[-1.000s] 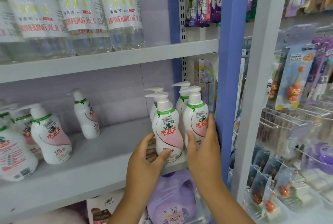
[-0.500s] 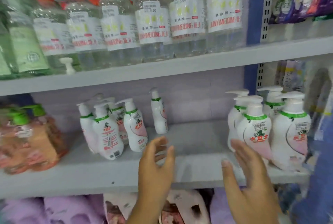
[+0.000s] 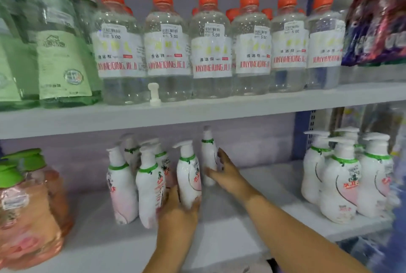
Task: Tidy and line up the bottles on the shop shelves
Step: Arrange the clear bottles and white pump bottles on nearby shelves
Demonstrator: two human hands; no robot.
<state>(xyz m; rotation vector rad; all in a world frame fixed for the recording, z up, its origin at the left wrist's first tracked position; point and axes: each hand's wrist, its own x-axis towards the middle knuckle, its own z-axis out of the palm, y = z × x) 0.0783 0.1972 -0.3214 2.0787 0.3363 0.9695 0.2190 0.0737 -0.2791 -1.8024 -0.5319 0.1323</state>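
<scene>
On the lower shelf [image 3: 219,239] a loose cluster of white pump bottles [image 3: 151,182] with green neck bands stands left of centre, unevenly placed. The left hand [image 3: 175,211] wraps its fingers round the base of the front-right bottle [image 3: 189,178] of that cluster. The right hand [image 3: 224,174] reaches further back with fingers spread, its tips touching or just beside a lone pump bottle [image 3: 208,158] near the back wall; blur makes it hard to say whether it grips it. A tidier group of the same pump bottles [image 3: 342,182] stands at the shelf's right end, well apart from both hands.

At the far left are peach-coloured bottles with green caps [image 3: 28,202], holding a pinkish liquid. On the upper shelf [image 3: 219,110] is a row of clear bottles with orange caps [image 3: 211,42], filled with a colourless liquid, with green-labelled bottles [image 3: 59,37] to their left and a small white pump head [image 3: 153,93] lying loose at the edge.

Half a second ago both hands hovered open in front of the lower shelf, touching nothing; a second ago they were at the right-hand group.
</scene>
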